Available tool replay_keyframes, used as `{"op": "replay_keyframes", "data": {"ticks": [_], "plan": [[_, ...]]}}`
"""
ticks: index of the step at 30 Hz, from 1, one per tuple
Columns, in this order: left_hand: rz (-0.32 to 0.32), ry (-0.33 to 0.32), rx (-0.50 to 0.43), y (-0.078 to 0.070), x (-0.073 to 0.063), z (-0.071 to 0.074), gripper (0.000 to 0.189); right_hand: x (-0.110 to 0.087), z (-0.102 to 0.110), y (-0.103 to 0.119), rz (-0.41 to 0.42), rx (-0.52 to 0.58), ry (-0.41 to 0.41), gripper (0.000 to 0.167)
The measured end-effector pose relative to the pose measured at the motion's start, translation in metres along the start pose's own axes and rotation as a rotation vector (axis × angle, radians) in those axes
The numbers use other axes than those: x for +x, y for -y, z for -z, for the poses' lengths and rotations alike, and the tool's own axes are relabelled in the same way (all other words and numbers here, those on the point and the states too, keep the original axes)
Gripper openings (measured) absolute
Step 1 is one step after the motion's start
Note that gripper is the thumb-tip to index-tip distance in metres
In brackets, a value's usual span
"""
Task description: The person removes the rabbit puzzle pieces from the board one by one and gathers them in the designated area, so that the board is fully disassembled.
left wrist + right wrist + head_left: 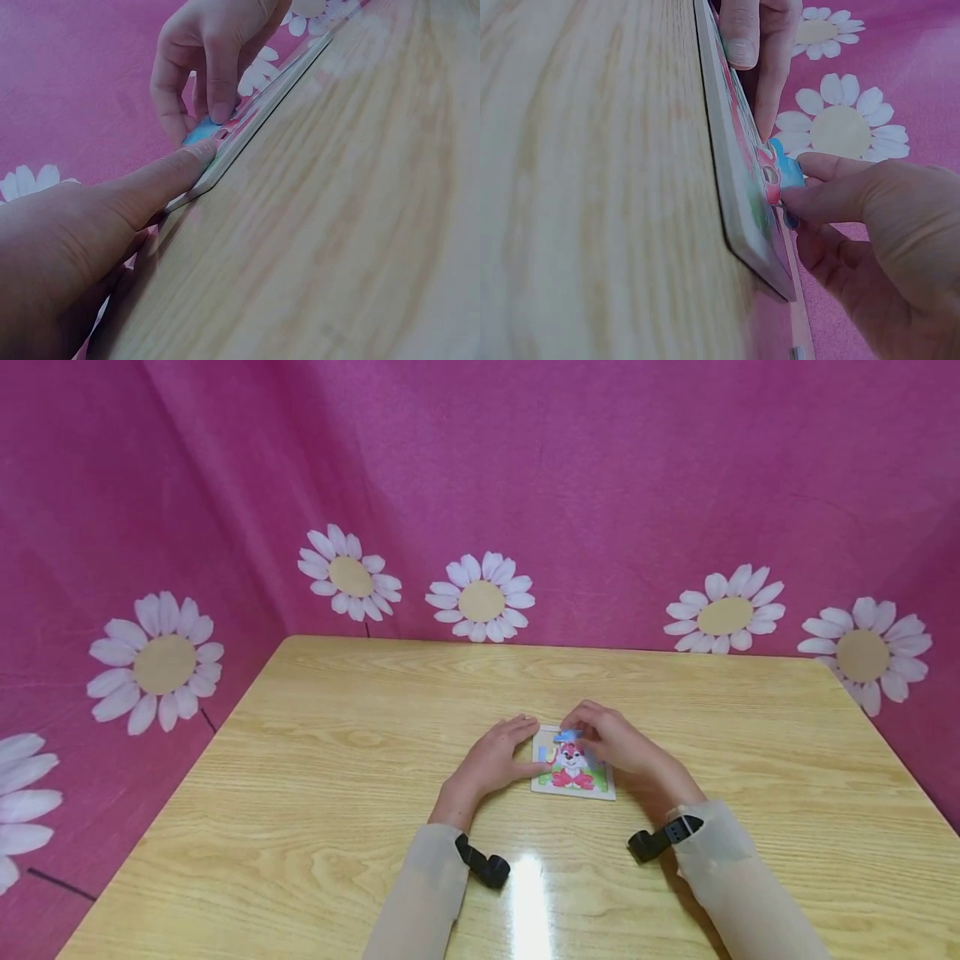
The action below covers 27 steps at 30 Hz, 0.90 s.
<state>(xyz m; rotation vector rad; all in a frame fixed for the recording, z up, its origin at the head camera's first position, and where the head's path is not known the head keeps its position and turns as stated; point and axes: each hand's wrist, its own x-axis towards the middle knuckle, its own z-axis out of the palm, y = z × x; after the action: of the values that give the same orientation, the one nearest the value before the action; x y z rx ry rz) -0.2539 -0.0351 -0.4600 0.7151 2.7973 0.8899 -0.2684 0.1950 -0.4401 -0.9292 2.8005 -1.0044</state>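
A small square jigsaw puzzle [573, 792] with a pale frame lies on the table, showing a pink and white cartoon animal on green and blue. Thumb and fingers of my right hand [617, 742] pinch a blue and pink puzzle piece [790, 171] over the upper part of the picture. That piece is tilted up from the board in the right wrist view. My left hand [491, 762] rests at the left side, its thumb on the picture and its fairly straight fingers by the upper left corner. Bare board shows at the upper left of the frame.
The wood-grained table [337, 760] spreads around the puzzle on all sides. A pink curtain [600, 485] with white daisies stands behind the table and along its left side. Black straps with small cameras [491, 870] sit on both wrists.
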Motion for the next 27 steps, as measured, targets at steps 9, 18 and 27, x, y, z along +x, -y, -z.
{"op": "replay_keyframes", "data": {"ticks": [9,18,27], "plan": [[0.001,0.004,0.000,-0.002,0.001,0.001,0.075,0.000,0.004,0.003,0.057,-0.019,-0.045,0.024],[0.000,0.011,0.005,-0.002,0.001,0.001,0.075,-0.006,0.006,-0.005,-0.013,0.063,-0.095,0.022],[0.012,0.020,-0.007,-0.001,0.000,0.000,0.076,-0.018,0.014,-0.017,-0.087,0.099,-0.124,0.020]]}}
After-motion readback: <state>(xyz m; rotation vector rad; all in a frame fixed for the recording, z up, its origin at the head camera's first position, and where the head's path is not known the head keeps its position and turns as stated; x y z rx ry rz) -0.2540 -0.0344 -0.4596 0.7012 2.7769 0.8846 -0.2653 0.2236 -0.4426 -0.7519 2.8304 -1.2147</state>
